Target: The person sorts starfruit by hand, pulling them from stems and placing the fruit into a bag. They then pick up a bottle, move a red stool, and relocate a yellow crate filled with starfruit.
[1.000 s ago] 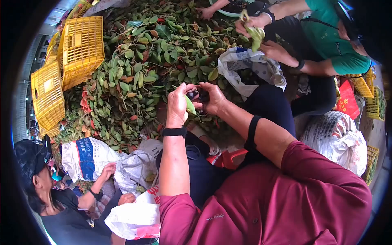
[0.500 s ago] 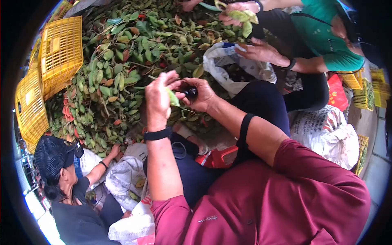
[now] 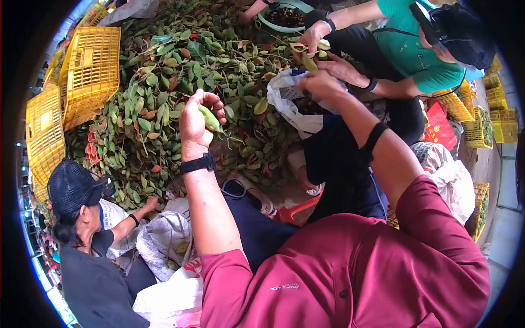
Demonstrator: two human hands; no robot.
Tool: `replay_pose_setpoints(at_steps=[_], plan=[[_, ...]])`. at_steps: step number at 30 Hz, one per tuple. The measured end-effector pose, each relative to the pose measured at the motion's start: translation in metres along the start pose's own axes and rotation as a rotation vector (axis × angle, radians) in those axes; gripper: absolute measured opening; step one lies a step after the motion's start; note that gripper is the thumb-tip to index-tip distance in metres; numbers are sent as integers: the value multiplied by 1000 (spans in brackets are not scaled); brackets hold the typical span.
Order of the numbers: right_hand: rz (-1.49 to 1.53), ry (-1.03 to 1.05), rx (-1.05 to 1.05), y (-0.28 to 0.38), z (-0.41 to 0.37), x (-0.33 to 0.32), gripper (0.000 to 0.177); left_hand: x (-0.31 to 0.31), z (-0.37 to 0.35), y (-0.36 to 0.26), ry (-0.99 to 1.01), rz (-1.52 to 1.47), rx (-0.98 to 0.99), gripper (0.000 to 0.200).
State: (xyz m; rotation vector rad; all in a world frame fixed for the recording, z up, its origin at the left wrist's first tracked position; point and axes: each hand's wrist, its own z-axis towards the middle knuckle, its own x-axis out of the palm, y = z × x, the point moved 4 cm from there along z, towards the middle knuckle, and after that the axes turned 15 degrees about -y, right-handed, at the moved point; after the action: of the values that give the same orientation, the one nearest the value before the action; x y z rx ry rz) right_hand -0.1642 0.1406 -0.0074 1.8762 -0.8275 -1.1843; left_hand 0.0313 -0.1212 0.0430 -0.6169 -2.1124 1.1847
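Note:
My left hand (image 3: 198,121) is raised over the pile, its fingers curled round a green seed pod (image 3: 210,118). My right hand (image 3: 324,87) is stretched out over the mouth of a white plastic bag (image 3: 283,106). Motion smears its fingers, so whether anything is in them does not show. Just beyond it, a co-worker in a green shirt has both hands (image 3: 313,41) close by, with pale green pods (image 3: 324,50) between them. Below my hands spreads a large heap of green and brown pods (image 3: 158,104).
Yellow plastic crates (image 3: 92,71) stand along the left of the heap, with others at the far right. Another person (image 3: 98,257) in a black cap reaches into the heap at lower left, beside white sacks (image 3: 164,235). A pale basin (image 3: 284,21) of dark seeds sits at the top.
My right hand has moved away from my left, up and right to the white bag; the dark seeds it held no longer show. My left hand keeps the pod and has shifted slightly left.

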Motion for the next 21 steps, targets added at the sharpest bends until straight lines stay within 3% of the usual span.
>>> replay_pose_setpoints(at_steps=[2, 3, 6, 8, 10, 14, 15, 18, 21], plan=[[-712, -52, -298, 1, -5, -7, 30, 1, -7, 0, 73, 14, -9, 39], [-653, -41, -275, 25, -26, -7, 44, 5, -9, -1, 114, 28, -27, 39], [-265, -2, -845, 48, -78, 19, 56, 21, -29, 2, 260, 15, -80, 40], [-216, 98, -957, 45, -104, 42, 71, 36, -42, -2, 343, -13, -73, 41], [-18, 219, -768, 34, -118, 59, 74, 45, -52, 3, 379, -47, -103, 41], [370, 407, -274, 3, -127, 75, 53, 60, -66, 13, 435, -39, -89, 43], [396, 419, -187, 0, -134, 70, 41, 65, -70, 14, 429, -37, -77, 43], [719, 557, 57, -16, -146, 60, 39, 66, -74, 21, 398, -86, -89, 39], [890, 567, 189, -23, -150, 46, 37, 62, -78, 32, 284, -207, -29, 35]])
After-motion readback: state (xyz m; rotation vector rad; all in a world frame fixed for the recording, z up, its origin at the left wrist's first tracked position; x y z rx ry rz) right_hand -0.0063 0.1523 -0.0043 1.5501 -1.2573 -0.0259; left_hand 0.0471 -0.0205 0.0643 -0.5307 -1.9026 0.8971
